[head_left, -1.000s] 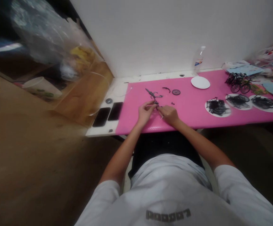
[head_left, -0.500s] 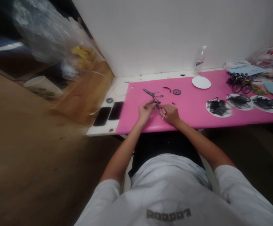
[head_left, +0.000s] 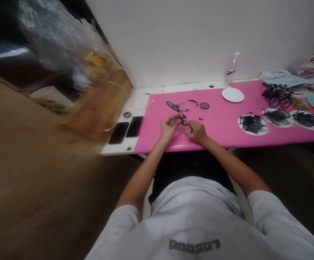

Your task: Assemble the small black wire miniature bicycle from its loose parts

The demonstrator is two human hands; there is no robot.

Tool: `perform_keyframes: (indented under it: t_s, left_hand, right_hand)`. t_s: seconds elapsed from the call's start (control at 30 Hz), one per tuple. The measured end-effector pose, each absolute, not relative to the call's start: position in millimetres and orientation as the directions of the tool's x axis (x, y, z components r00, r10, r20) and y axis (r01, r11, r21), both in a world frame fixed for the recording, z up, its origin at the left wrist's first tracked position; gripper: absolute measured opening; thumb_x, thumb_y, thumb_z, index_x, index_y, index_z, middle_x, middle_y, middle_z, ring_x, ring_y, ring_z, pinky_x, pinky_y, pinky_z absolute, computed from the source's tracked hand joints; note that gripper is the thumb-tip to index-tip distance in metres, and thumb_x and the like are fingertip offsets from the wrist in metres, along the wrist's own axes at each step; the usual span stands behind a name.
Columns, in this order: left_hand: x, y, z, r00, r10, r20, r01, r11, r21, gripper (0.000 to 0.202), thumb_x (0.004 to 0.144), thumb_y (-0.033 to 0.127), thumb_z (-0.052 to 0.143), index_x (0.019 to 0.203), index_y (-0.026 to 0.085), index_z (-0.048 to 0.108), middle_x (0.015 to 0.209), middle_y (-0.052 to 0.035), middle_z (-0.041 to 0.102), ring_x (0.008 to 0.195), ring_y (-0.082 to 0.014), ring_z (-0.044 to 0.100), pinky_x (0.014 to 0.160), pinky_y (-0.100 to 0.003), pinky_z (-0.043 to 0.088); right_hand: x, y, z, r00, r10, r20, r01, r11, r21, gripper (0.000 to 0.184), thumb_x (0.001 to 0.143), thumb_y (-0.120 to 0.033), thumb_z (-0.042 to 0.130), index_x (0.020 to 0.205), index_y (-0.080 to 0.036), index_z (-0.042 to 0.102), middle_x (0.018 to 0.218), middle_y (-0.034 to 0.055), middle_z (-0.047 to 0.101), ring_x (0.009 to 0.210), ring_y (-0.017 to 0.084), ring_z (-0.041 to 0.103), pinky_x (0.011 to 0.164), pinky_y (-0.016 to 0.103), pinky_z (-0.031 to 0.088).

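Note:
Over the pink mat (head_left: pixel 157 137), my left hand (head_left: pixel 169 127) pinches the dark frame of a model bicycle (head_left: pixel 182 116). One spoked wheel (head_left: pixel 172 105) sits at the frame's far end. At the near end of the frame, my right hand (head_left: pixel 196 131) has its fingers closed on the bicycle. A thin light rod (head_left: pixel 190 134) sticks out below those fingers; its other end is hidden. Beyond the hands lie a loose wheel (head_left: pixel 204 105), a curved black part (head_left: pixel 193 102) and a tiny black piece (head_left: pixel 200 118).
Three white plates with black parts, one of them the near plate (head_left: pixel 240 130), line the right side. A white plate (head_left: pixel 233 95), a bottle (head_left: pixel 231 68) and finished model bicycles (head_left: pixel 277 95) stand behind. Two phones, including a black phone (head_left: pixel 134 126), lie at left.
The bicycle's wheel end has turned slightly between the hands. Both hands keep their hold in almost the same place. The whole view has shifted a little.

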State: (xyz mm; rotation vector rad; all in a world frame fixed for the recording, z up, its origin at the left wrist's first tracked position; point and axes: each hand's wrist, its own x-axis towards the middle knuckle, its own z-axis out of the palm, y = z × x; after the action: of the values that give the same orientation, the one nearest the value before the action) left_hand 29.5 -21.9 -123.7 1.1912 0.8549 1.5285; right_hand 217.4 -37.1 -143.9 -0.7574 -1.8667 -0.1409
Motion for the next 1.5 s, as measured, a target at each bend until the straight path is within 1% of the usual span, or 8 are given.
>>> perform_keyframes:
  t_s: [0.3, 0.47, 0.8, 1.03, 1.17, 1.3, 1.4, 1.5]
  left_hand:
    - [37.6, -27.6, -121.0, -0.073, 0.944, 0.323, -0.261, -0.33, 0.907, 0.058, 0.067, 0.051, 0.105, 0.109, 0.018, 0.083, 0.112, -0.0142, 0.086, 0.102, -0.0266, 0.084, 0.101, -0.044, 0.067]
    - [37.4, -29.5, -119.9, -0.058, 0.938, 0.34, -0.243, -0.344, 0.907, 0.059, 0.066, 0.054, 0.106, 0.109, 0.019, 0.084, 0.11, -0.0132, 0.086, 0.101, -0.0259, 0.084, 0.101, -0.044, 0.068]
    - [37.3, -28.9, -120.7, -0.077, 0.939, 0.335, -0.258, -0.344, 0.903, 0.057, 0.068, 0.052, 0.105, 0.109, 0.019, 0.084, 0.111, -0.0139, 0.086, 0.103, -0.0265, 0.083, 0.105, -0.046, 0.065]
    - [37.1, -29.6, -118.9, -0.067, 0.952, 0.297, -0.258, -0.304, 0.917, 0.061, 0.068, 0.054, 0.105, 0.113, 0.017, 0.084, 0.118, -0.0164, 0.084, 0.109, -0.0293, 0.082, 0.11, -0.049, 0.063]
    - [35.7, -26.5, -120.9, -0.059, 0.963, 0.264, -0.255, -0.27, 0.929, 0.064, 0.067, 0.057, 0.104, 0.114, 0.018, 0.085, 0.121, -0.016, 0.084, 0.108, -0.0286, 0.082, 0.108, -0.047, 0.063]
    - [34.2, -24.7, -122.5, -0.053, 0.965, 0.256, -0.263, -0.261, 0.929, 0.064, 0.069, 0.056, 0.104, 0.116, 0.017, 0.084, 0.124, -0.0173, 0.083, 0.114, -0.0309, 0.081, 0.11, -0.049, 0.062]
    - [34.1, -24.5, -123.8, -0.038, 0.964, 0.262, -0.273, -0.262, 0.926, 0.063, 0.07, 0.055, 0.103, 0.116, 0.017, 0.085, 0.126, -0.0178, 0.083, 0.116, -0.0318, 0.08, 0.11, -0.051, 0.063]
    - [34.3, -24.3, -125.7, -0.035, 0.965, 0.262, -0.281, -0.261, 0.924, 0.061, 0.07, 0.057, 0.103, 0.113, 0.018, 0.086, 0.127, -0.017, 0.083, 0.116, -0.0313, 0.08, 0.111, -0.052, 0.063]
  right_hand:
    - [217.3, -37.7, -142.3, -0.238, 0.485, 0.841, 0.571, 0.771, -0.283, 0.017, 0.094, -0.018, 0.062, 0.107, -0.02, 0.073, 0.078, 0.0009, 0.071, 0.062, 0.017, 0.062, 0.065, 0.03, 0.049]
    - [216.9, -36.8, -143.3, -0.238, 0.54, 0.807, 0.596, 0.738, -0.317, 0.012, 0.101, -0.029, 0.065, 0.106, -0.021, 0.073, 0.081, 0.0029, 0.074, 0.065, 0.017, 0.063, 0.066, 0.031, 0.05]
    - [217.3, -34.4, -144.9, -0.236, 0.538, 0.809, 0.586, 0.743, -0.323, 0.013, 0.102, -0.027, 0.064, 0.105, -0.021, 0.074, 0.091, 0.0055, 0.081, 0.064, 0.017, 0.064, 0.065, 0.031, 0.051]
    - [217.1, -35.5, -142.8, -0.241, 0.563, 0.79, 0.6, 0.727, -0.335, 0.015, 0.104, -0.031, 0.064, 0.105, -0.021, 0.075, 0.088, 0.0058, 0.08, 0.064, 0.017, 0.063, 0.066, 0.032, 0.053]
    - [217.1, -36.6, -140.0, -0.238, 0.528, 0.815, 0.588, 0.746, -0.312, 0.016, 0.106, -0.032, 0.065, 0.104, -0.02, 0.075, 0.082, 0.0044, 0.077, 0.064, 0.017, 0.064, 0.067, 0.03, 0.053]
    - [217.6, -38.5, -137.2, -0.211, 0.484, 0.849, 0.567, 0.768, -0.298, 0.024, 0.106, -0.033, 0.069, 0.124, -0.018, 0.076, 0.084, 0.0032, 0.077, 0.065, 0.016, 0.065, 0.067, 0.029, 0.055]
    - [218.4, -39.4, -136.4, -0.22, 0.509, 0.832, 0.588, 0.75, -0.303, 0.038, 0.106, -0.033, 0.069, 0.141, -0.019, 0.072, 0.09, 0.0045, 0.079, 0.069, 0.018, 0.068, 0.073, 0.03, 0.058]
    - [218.8, -39.2, -136.9, -0.242, 0.549, 0.8, 0.609, 0.728, -0.316, 0.043, 0.106, -0.033, 0.069, 0.147, -0.022, 0.072, 0.098, 0.0066, 0.082, 0.074, 0.019, 0.07, 0.077, 0.032, 0.061]
